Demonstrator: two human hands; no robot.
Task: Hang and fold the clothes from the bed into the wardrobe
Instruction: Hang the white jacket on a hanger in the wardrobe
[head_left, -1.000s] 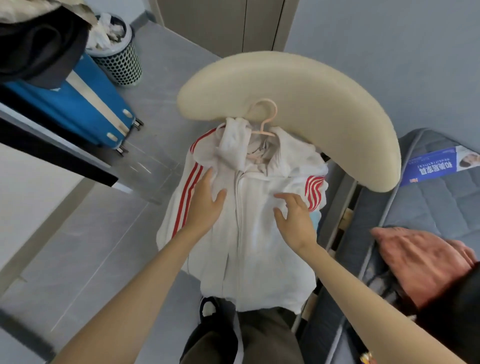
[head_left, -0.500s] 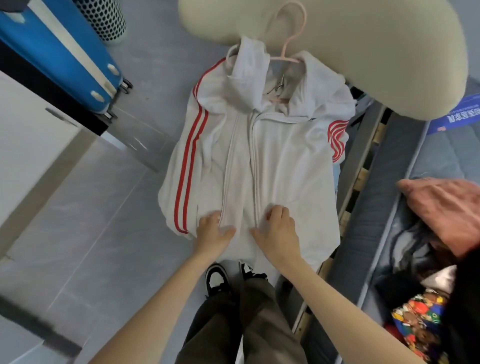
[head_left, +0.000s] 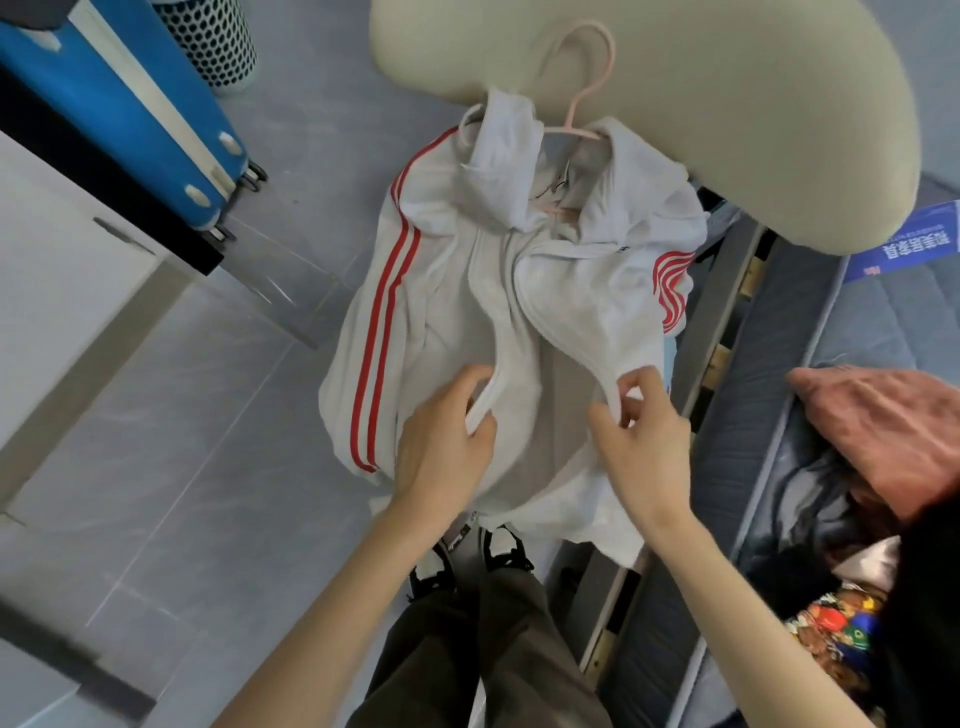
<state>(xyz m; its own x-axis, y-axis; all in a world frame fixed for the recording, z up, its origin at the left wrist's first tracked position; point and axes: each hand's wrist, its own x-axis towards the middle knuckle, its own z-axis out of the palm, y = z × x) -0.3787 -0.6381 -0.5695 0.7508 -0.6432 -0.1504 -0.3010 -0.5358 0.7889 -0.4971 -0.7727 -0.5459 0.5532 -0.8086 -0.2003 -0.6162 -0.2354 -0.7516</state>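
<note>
Head view showed a white jacket (head_left: 519, 332) with red stripes hanging on a pink hanger (head_left: 582, 104), the hook caught on the cream headboard (head_left: 727, 104) at 12 o'clock. The bed (head_left: 769, 415) ran along 3 o'clock with more clothes (head_left: 831, 613) heaped on it at 4 o'clock.

Left hand (head_left: 447, 447): grip closed on the left zip edge near the hem, thumb over the fabric, forearm coming up from 6 o'clock. Right hand (head_left: 641, 441): thumb and forefinger pinched on the right zip edge, other fingers curled, wrist bent slightly inward. The 2 front panels gaped apart below the chest.

Judged step: joining the zip at the hem. To do it well, bring both edges level at the bottom, keep the fabric taut downward, seat the pin fully before pulling up. A hard pull risked slipping the hook off the headboard.
</note>
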